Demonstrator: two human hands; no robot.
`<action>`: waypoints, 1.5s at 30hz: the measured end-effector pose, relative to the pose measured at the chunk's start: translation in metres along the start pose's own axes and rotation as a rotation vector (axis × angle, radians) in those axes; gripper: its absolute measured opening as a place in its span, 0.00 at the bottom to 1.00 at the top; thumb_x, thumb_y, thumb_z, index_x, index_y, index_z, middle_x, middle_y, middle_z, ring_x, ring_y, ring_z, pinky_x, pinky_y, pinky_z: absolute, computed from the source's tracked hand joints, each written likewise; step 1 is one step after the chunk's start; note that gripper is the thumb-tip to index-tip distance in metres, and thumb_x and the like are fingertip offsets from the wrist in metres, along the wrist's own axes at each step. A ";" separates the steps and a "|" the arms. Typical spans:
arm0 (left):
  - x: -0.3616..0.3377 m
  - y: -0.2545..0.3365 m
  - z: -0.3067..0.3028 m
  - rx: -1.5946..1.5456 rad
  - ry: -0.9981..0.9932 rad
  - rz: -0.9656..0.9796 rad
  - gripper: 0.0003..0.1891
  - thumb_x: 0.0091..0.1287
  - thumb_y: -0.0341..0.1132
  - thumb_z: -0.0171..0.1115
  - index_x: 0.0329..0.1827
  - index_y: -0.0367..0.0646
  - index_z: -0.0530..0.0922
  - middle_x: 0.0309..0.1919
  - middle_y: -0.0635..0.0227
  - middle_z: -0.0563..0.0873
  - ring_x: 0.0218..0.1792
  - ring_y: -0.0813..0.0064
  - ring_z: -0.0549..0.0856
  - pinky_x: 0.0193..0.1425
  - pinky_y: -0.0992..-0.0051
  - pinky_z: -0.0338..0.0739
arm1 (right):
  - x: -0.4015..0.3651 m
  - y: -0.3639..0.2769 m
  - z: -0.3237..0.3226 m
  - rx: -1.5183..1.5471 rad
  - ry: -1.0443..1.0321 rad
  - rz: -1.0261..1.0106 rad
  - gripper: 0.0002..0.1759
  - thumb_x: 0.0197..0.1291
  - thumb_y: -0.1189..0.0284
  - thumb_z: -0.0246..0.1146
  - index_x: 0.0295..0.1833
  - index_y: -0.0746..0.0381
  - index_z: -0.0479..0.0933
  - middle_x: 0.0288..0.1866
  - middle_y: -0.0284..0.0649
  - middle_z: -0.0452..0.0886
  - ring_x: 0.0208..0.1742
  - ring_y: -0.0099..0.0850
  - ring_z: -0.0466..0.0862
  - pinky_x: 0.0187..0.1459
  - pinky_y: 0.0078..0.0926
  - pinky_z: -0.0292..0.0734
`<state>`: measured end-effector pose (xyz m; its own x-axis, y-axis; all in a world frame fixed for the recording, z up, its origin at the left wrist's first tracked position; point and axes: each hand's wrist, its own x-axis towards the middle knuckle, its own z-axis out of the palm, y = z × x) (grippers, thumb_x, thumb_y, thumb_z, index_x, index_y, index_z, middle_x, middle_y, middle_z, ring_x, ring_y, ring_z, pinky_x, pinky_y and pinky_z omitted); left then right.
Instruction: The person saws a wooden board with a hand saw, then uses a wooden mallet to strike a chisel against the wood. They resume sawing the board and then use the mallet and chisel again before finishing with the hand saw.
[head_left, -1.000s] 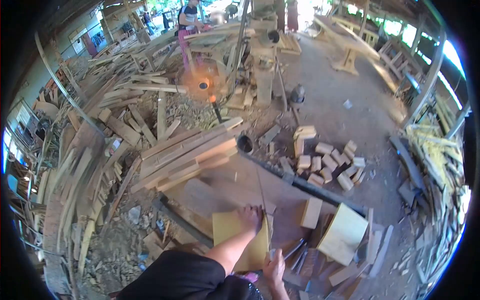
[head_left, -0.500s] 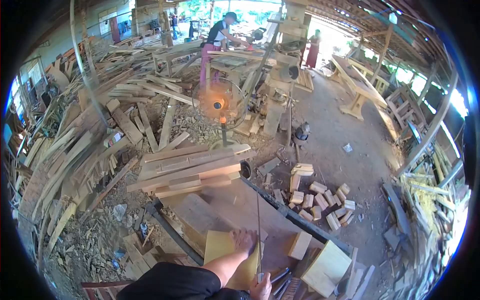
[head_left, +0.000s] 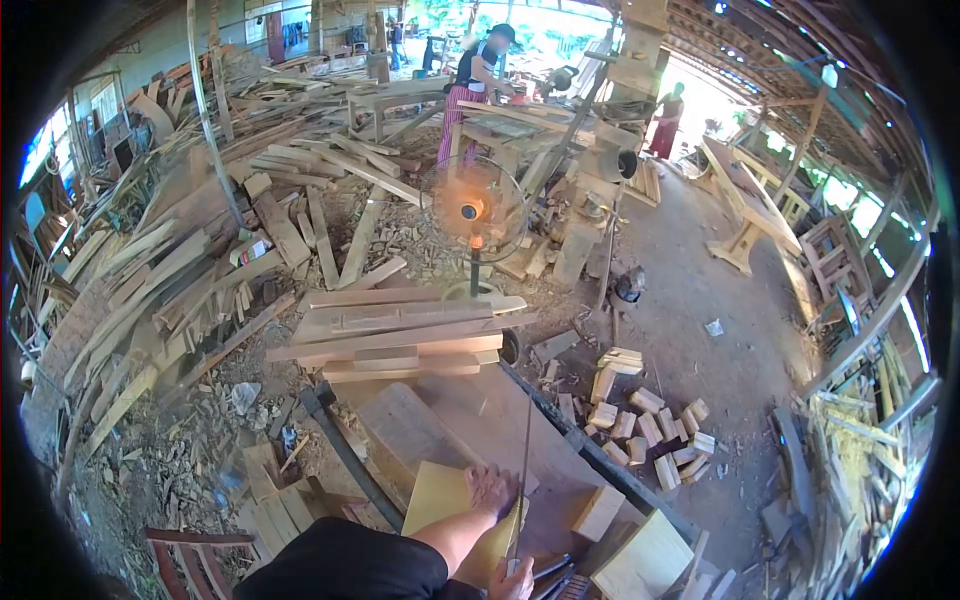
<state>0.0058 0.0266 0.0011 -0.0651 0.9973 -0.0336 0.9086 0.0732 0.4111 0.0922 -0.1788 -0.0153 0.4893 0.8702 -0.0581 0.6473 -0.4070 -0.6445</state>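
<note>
My left hand (head_left: 490, 491) bears on the right edge of a yellowish wooden board (head_left: 437, 492), its fingers bent over that edge. Close beside it runs the long narrow blade of a handsaw (head_left: 524, 462), seen nearly edge-on and pointing away from me. At the bottom of the view my right hand (head_left: 512, 580) is closed round the saw's handle. The board lies on the workbench (head_left: 545, 455), next to a thick greyish plank (head_left: 412, 425). My left forearm and dark sleeve hide part of the board.
A wooden block (head_left: 598, 513) and a pale square board (head_left: 642, 560) are right of the saw. Stacked planks (head_left: 400, 340) lie at the bench's far end, before a fan (head_left: 472, 212). Cut blocks (head_left: 655, 425) litter the floor. A person (head_left: 475, 80) works behind.
The view has turned slightly left, so the background sits farther right. My right hand and the saw have come a little nearer to me. My left hand stays on the board.
</note>
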 end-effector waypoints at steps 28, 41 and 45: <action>0.000 0.005 -0.009 0.018 0.001 0.013 0.20 0.73 0.48 0.46 0.41 0.48 0.86 0.45 0.59 0.82 0.55 0.57 0.76 0.64 0.52 0.55 | -0.002 -0.051 -0.034 0.087 -0.110 0.085 0.32 0.65 0.59 0.60 0.65 0.72 0.67 0.55 0.61 0.79 0.52 0.55 0.81 0.53 0.43 0.79; -0.003 0.000 0.005 0.072 0.099 0.065 0.18 0.71 0.46 0.49 0.37 0.48 0.85 0.40 0.60 0.83 0.47 0.56 0.78 0.59 0.51 0.60 | -0.038 -0.035 -0.048 0.148 -0.151 0.173 0.26 0.62 0.60 0.61 0.60 0.66 0.68 0.43 0.58 0.79 0.40 0.58 0.81 0.40 0.52 0.77; -0.002 -0.001 0.006 0.078 0.052 0.109 0.18 0.72 0.46 0.47 0.40 0.48 0.85 0.44 0.61 0.81 0.51 0.57 0.75 0.61 0.52 0.58 | 0.011 -0.069 -0.044 -0.086 -0.142 0.007 0.21 0.62 0.68 0.62 0.56 0.67 0.68 0.40 0.59 0.81 0.39 0.60 0.81 0.41 0.54 0.75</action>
<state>0.0075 0.0249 -0.0049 0.0161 0.9983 0.0558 0.9408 -0.0340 0.3372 0.0785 -0.1534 0.0617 0.4104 0.8953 -0.1731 0.6945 -0.4299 -0.5768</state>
